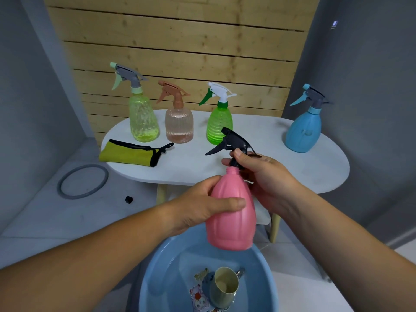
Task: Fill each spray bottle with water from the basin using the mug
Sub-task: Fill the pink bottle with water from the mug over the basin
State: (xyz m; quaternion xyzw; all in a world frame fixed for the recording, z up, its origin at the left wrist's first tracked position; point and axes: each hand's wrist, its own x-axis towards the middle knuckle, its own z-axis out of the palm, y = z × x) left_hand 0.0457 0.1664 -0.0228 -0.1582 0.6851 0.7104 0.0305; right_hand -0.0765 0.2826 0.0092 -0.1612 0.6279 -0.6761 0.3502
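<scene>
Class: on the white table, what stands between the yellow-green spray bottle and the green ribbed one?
In the head view, the peach bottle with a brown trigger stands between the yellow-green bottle and the green ribbed bottle, touching neither.

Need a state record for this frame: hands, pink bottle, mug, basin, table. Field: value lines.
left hand: grips pink bottle by its body, above the basin
right hand: holds black spray head at the bottle's neck; neck thread exposed
mug: in the basin, tilted, not held
table: yellow-green bottle, peach bottle, green bottle, blue bottle, all upright with sprayers on; folded cloth
pink bottle fill level: cannot tell, opaque
</scene>
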